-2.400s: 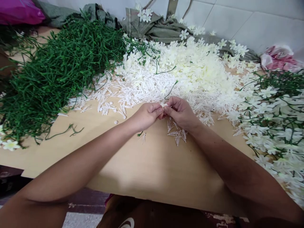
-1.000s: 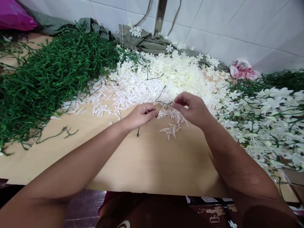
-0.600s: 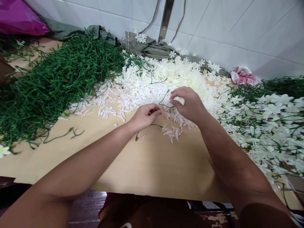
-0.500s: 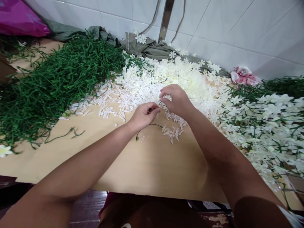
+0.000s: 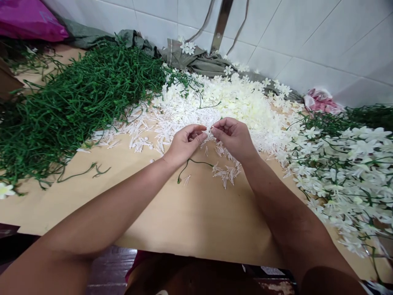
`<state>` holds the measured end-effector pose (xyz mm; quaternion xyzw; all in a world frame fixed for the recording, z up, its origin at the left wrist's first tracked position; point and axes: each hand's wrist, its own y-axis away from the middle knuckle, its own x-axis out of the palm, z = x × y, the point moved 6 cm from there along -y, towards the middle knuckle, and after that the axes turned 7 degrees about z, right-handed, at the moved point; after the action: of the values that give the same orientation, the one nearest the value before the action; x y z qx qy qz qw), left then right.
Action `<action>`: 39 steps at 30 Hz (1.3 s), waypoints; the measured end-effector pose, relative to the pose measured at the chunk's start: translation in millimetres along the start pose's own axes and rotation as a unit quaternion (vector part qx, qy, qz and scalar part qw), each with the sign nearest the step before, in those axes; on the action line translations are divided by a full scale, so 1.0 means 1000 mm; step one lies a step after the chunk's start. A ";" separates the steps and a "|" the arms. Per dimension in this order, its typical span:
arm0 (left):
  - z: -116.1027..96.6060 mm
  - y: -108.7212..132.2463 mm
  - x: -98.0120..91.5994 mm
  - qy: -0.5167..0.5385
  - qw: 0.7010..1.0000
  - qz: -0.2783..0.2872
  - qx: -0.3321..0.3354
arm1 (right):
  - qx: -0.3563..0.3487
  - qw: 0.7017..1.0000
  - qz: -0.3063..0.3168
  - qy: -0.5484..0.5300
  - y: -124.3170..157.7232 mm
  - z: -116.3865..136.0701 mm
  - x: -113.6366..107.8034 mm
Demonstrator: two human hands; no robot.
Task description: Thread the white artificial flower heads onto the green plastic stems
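My left hand (image 5: 188, 142) and my right hand (image 5: 235, 137) meet fingertip to fingertip over the near edge of a heap of thin white sticks (image 5: 181, 119). Thumb and fingers of each are pinched together around something tiny and pale, too small to make out. Beneath them on the board lies a branched green plastic stem (image 5: 199, 161), partly covered by my left hand. A loose cluster of white sticks (image 5: 226, 174) rests just right of that stem. White artificial flower heads (image 5: 245, 96) are piled right behind the hands.
Green plastic stems (image 5: 82, 90) form a big heap on the left. White flowers on green stems (image 5: 353, 164) are stacked on the right. Everything lies on a brown cardboard sheet (image 5: 184, 217). Grey cloth (image 5: 208, 65) runs along the tiled wall (image 5: 291, 37); a pink bag (image 5: 30, 20) sits back left.
My right hand's fingers, apart before, have closed and come down to my left hand's fingertips. The whole view has shifted slightly.
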<state>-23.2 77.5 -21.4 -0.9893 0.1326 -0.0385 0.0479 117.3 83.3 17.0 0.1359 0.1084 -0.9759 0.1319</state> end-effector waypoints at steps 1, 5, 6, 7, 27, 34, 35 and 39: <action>0.000 0.000 0.000 0.019 1.000 0.004 -0.002 | 0.000 1.000 0.006 -0.002 0.002 0.000 0.005; 0.000 0.000 0.002 0.084 0.996 0.024 -0.007 | -0.027 0.998 -0.007 0.061 0.007 0.005 0.012; 0.000 0.000 0.003 0.096 0.995 0.030 -0.008 | -0.035 0.996 -0.016 0.083 0.008 0.006 0.012; 0.001 0.000 0.003 0.106 0.994 0.031 -0.011 | -0.042 0.994 -0.019 0.099 0.009 0.006 0.012; 0.001 -0.001 -0.005 0.081 0.995 -0.034 -0.055 | -0.149 0.958 -0.028 0.243 0.016 0.024 0.010; -0.001 -0.001 -0.003 0.077 0.995 -0.028 -0.062 | -0.120 0.958 -0.058 0.255 0.015 0.019 0.008; -0.001 -0.001 -0.002 0.079 0.995 -0.027 -0.063 | -0.125 0.957 -0.057 0.256 0.015 0.019 0.009; 0.000 -0.001 -0.003 0.087 0.994 -0.026 -0.067 | -0.147 0.953 -0.061 0.257 0.015 0.014 0.010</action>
<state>-25.3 79.6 -21.3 -0.9863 0.1126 -0.1168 -0.0313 108.8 63.1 24.7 0.3542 0.2891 -0.8874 0.0587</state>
